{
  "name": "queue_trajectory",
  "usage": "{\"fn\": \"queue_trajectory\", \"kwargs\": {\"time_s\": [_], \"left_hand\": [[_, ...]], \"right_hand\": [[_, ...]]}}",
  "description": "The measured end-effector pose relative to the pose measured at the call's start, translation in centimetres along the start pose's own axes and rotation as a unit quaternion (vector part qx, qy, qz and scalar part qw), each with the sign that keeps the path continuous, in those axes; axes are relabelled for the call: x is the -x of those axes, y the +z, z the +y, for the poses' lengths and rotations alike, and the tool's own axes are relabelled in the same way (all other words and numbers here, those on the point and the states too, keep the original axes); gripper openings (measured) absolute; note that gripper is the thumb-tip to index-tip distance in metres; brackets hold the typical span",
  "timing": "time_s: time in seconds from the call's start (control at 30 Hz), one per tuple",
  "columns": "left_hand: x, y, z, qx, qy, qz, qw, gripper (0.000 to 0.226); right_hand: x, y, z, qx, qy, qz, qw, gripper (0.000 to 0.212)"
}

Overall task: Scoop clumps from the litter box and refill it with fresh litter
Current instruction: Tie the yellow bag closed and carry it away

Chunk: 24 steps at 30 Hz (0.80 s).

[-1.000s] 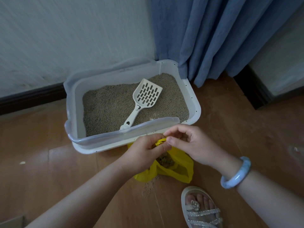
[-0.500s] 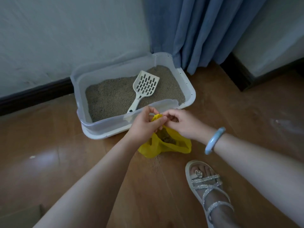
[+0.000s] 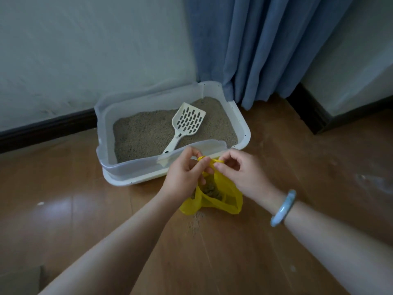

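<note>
A white litter box [image 3: 242, 124] with a translucent rim stands on the wooden floor against the wall, filled with grey-brown litter [image 3: 142, 133]. A cream slotted scoop [image 3: 187, 124] lies in it, handle toward me. Just in front of the box sits a yellow plastic bag [image 3: 225, 196] with dark clumps inside. My left hand [image 3: 182, 177] and my right hand [image 3: 244, 173] both pinch the bag's top handles, close together above its mouth.
Spilled litter grains [image 3: 194, 222] lie on the floor below the bag. A blue curtain [image 3: 255, 50] hangs behind the box's right corner. Dark skirting [image 3: 46, 128] runs along the wall. A pale blue bangle [image 3: 282, 207] is on my right wrist.
The view has pulled back and risen; the sandalled foot has left the frame. My hands have stayed on the bag's handles and lifted them a little, the bag standing taller.
</note>
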<state>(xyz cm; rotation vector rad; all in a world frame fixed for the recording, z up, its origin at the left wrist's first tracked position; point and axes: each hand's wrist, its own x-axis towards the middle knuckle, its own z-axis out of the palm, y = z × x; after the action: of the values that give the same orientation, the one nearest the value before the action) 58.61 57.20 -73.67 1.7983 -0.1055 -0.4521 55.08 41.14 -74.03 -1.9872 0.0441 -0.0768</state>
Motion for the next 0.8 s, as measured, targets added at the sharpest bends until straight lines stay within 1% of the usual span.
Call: {"fn": "queue_trajectory", "kwargs": {"time_s": [0.07,0.27,0.37,0.5,0.6,0.7,0.73,0.8], "left_hand": [[-0.2,-0.2,0.2,0.001,-0.007,0.02,1.0,0.017],[-0.5,-0.2,0.7,0.038,-0.071,0.119,0.99,0.02],[-0.2,0.5,0.1,0.114,-0.113,0.164,0.973,0.02],[0.1,1.0,-0.4,0.178,-0.12,0.188,0.958,0.022],[0.1,0.7,-0.9,0.13,-0.101,0.194,0.967,0.026],[0.3,0.5,-1.0,0.11,-0.084,0.176,0.974,0.025],[0.4,0.4,-1.0,0.111,-0.079,0.166,0.977,0.024],[0.8,0.4,-1.0,0.12,-0.069,0.143,0.98,0.025]], "right_hand": [[0.4,0.1,0.3,-0.007,-0.017,0.038,0.999,0.011],[2.4,1.2,-0.4,0.037,-0.086,0.094,0.991,0.01],[2.6,1.8,-0.3,0.064,-0.116,0.066,0.989,0.016],[2.0,2.5,0.3,0.074,-0.122,0.021,0.99,0.019],[1.6,3.1,0.6,0.066,-0.102,0.009,0.993,0.015],[1.0,3.1,0.7,0.034,-0.05,-0.017,0.998,0.006],[0.8,3.1,0.7,0.018,-0.039,-0.026,0.999,0.008],[0.5,3.1,1.0,-0.019,-0.016,-0.041,0.999,0.018]]}}
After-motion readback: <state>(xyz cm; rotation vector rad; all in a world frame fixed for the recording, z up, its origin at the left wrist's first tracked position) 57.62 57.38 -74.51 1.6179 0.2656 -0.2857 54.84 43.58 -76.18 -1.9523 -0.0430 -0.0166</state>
